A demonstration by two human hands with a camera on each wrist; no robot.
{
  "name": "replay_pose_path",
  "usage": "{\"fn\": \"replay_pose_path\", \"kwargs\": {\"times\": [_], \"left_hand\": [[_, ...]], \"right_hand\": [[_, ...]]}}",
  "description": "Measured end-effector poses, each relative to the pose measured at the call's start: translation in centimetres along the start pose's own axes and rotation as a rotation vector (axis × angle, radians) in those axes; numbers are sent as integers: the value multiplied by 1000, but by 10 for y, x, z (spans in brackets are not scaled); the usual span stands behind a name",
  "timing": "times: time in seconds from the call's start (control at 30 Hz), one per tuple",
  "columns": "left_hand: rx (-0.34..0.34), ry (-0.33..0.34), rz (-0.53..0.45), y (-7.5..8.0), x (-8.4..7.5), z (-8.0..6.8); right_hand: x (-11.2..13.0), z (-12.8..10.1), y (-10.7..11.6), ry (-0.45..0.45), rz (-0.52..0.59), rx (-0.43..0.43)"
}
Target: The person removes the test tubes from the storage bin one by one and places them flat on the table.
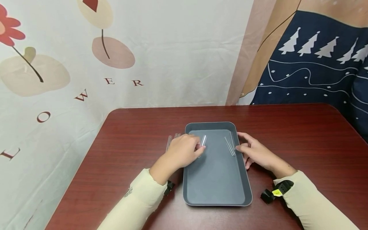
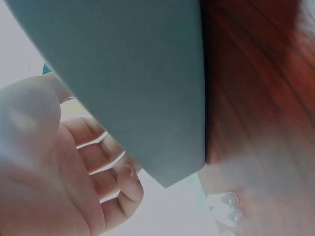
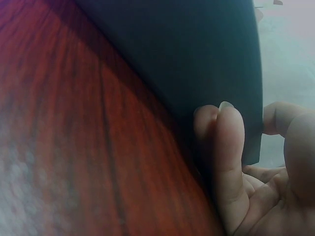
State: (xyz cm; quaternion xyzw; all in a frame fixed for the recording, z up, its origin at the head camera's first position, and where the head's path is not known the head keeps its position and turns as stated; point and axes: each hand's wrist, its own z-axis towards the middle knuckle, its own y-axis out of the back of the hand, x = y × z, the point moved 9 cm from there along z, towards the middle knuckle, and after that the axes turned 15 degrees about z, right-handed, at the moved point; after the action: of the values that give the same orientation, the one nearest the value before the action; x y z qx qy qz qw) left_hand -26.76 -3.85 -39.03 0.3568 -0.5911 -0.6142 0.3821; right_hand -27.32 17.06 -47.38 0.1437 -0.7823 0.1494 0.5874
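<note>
A grey tray (image 1: 215,179) lies lengthwise in the middle of the red-brown tabletop (image 1: 287,134), and everything else is placed from it. The left hand (image 1: 184,151) reaches over the tray's left rim near the far end, its fingers curled round a clear glass tube (image 1: 203,140) whose free end points away from the person over the tray floor. 2 more clear tubes (image 1: 169,142) lie on the tabletop just beside the tray's left rim, behind that hand; the left wrist view shows their rounded ends (image 2: 229,209) close to the tray corner. Inside the tray, along its right wall near the far end, 2 tubes (image 1: 230,145) lie side by side, touching or nearly so.

The right hand (image 1: 256,153) holds the tray's right rim: in the right wrist view its fingers (image 3: 221,147) press against the outside of the wall and the thumb sits over the edge, so it grips the tray and steadies it.

As a judgement, the held tube is best lowered flat onto the tray floor, parallel to the pair by the right wall, and released only once it rests along its whole length, since a round glass tube dropped at an angle would roll. Keeping the right hand firm on the rim stops the tray from sliding.
</note>
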Motion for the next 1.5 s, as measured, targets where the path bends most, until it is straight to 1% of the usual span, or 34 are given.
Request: {"fn": "replay_pose_path", "kwargs": {"times": [0.23, 0.4, 0.63, 0.97, 1.1, 1.23, 1.5], "left_hand": [[-3, 21, -25, 1, 7, -4], [-19, 44, -35, 6, 13, -6], [-49, 45, -30, 14, 19, -10], [-53, 123, -41, 16, 41, -16], [-40, 164, -35, 15, 51, -17], [-12, 202, -33, 12, 61, -17], [48, 286, -17, 4, 89, -16]], "right_hand": [[-2, 2, 0, 3, 6, 7], [-2, 1, 0, 8, 5, 10], [-1, 0, 1, 11, 0, 5], [-1, 0, 1, 12, -4, 6], [-2, 0, 1, 14, -3, 4], [-2, 0, 1, 12, 1, 2], [-1, -1, 0, 14, 1, 2]]}}
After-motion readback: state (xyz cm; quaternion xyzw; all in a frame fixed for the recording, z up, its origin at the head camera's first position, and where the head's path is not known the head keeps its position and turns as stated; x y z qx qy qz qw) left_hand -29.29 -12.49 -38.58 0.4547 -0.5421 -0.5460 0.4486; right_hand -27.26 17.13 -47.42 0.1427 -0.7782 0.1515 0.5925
